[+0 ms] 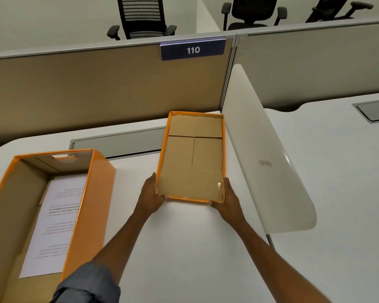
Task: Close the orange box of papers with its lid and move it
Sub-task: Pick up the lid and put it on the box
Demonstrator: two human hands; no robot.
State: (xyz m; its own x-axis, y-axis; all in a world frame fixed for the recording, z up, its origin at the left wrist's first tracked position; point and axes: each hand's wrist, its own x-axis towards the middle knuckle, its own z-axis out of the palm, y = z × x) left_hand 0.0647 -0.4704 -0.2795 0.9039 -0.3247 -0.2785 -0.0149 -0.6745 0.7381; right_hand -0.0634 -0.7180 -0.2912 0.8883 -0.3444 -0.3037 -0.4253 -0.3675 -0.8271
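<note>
Both hands, left hand (150,199) and right hand (229,199), clasped the upturned lid (192,158) near the desk (184,248) back edge; it likely needed flipping, then squaring over the orange box (90,206).

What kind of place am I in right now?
Most likely an open-plan office. Fabric cubicle partitions divide white desks, one partition carries a number sign reading 110, and black swivel chairs stand at the desks beyond.

Both arms out, left hand (150,196) & right hand (229,196) gripping.
</note>
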